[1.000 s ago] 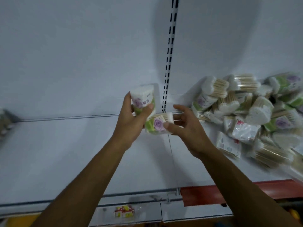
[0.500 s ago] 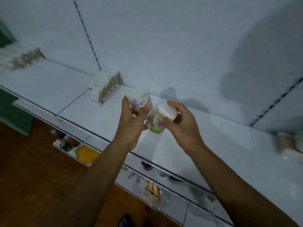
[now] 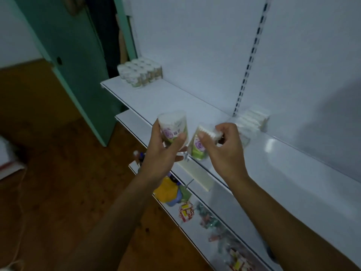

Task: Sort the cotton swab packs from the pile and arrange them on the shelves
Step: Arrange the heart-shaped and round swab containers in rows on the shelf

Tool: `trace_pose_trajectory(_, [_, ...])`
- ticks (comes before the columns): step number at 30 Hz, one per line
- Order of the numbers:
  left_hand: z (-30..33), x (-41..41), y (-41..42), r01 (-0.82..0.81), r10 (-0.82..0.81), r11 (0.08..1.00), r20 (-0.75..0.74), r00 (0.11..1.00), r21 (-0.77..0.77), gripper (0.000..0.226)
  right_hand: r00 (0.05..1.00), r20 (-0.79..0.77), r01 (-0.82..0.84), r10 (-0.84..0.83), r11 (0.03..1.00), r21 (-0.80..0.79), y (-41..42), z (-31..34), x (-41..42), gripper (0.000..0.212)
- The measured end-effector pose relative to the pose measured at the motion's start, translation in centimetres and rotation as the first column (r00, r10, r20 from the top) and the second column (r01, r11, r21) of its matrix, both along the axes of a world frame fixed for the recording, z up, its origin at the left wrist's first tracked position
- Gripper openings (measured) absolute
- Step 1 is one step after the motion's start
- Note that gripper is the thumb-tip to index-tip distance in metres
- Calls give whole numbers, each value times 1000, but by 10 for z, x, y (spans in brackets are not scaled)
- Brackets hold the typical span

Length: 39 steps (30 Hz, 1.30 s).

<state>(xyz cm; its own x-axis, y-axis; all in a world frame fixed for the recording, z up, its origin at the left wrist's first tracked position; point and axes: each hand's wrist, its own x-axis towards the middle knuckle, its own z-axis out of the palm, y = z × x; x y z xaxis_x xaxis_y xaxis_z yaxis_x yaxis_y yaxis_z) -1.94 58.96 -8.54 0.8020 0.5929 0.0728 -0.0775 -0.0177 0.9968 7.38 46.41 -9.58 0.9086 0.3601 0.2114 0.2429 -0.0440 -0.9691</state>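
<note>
Item 1: left hand (image 3: 166, 153), fingers and thumb curled round an upright cotton swab pack (image 3: 172, 128), white swab tips at the top, purple rose print and green band on the label; a few characters beside the rose, too blurred to read.

Item 2: right hand (image 3: 224, 151), thumb and fingers pinching a second cotton swab pack (image 3: 199, 145) by its white-tipped top, the pack tilted with its base toward the left hand; same purple rose on green label, no legible writing. The two packs sit just beside each other, held in the air over the front edge of the white shelf (image 3: 175, 98).

Item 3: block of like packs (image 3: 140, 73), upright in tidy rows at the shelf's far left end, close to the corner.

Item 4: row of white packs (image 3: 252, 122) against the back panel at the foot of the slotted upright (image 3: 250, 59), just behind the right hand.

Open room: bare shelf surface between the two stocked groups, and a long bare stretch to the right of the hands. The front edge runs diagonally from upper left to lower right.

Item 5: lower shelf (image 3: 224, 194) beneath, then a bottom tier of small coloured goods (image 3: 187, 212), labels unreadable. Green door (image 3: 74, 61) and wooden floor (image 3: 58, 192) to the left.
</note>
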Motion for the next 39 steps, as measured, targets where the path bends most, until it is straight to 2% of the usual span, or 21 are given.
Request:
trace_pose_trajectory(3, [-5,2,46,-28,28,999,22,999,-31,54,998,20,-52,52,999,-7,53,-2,2,36])
trace_pose_trajectory(9, [-15,43,136,-74,83,991,72,994,-113,51,980,-42,-194,195,981,32,147,-11,36,45])
trace_pose_trajectory(13, [-13,86,205,-58,67,993,85,994,-103,50,965,-52,-253,256,966,50,212,-17,83,43])
trace_pose_trajectory(16, [-10,123,253,-83,85,995,33,996,-51,51,969,-59,-238,241,970,43,258,-19,117,42])
trace_pose_trajectory(19, [-10,157,299,-123,125,992,-56,991,40,50,977,-73,-195,198,980,48,293,-19,151,45])
trace_pose_trajectory(22, [-10,189,336,-72,77,997,-129,989,40,45,982,-103,-154,156,988,28,318,-18,184,56])
trace_pose_trajectory(25, [-8,222,366,-23,36,997,-175,984,75,37,991,-100,-93,92,996,-7,337,-23,211,56])
trace_pose_trajectory(30, [-6,278,413,81,-65,993,-169,983,87,41,995,-77,60,-65,996,-71,371,-42,244,55])
trace_pose_trajectory(34, [0,320,453,193,-185,974,-81,980,116,70,968,-13,248,-252,959,-139,410,-51,263,56])
trace_pose_trajectory(39, [9,364,496,289,-289,955,-7,957,72,61,892,11,447,-451,881,-152,460,-58,282,51])
